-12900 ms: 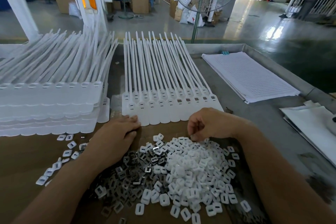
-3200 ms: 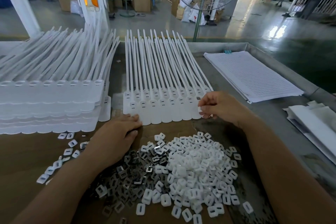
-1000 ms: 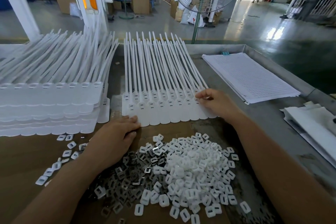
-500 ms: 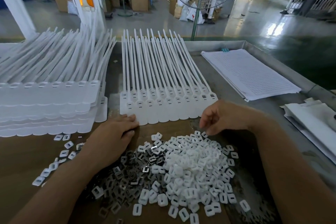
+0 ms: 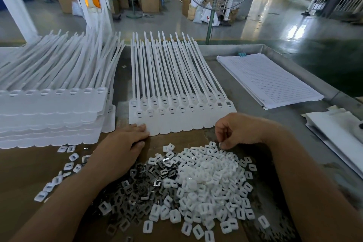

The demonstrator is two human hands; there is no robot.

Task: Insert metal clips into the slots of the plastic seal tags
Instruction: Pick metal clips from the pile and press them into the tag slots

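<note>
Right hand (image 5: 238, 131) withdrawn — slotted metal clips (image 5: 137, 190), flat tags (image 5: 176, 122)

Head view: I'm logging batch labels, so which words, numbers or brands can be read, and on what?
No text here can be read.
On the ruled sheets: only a printed grid, any writing too small to read.
On the white sack on the floor: a red mark, too blurred to read.
On the seal tags: no print shows.
</note>
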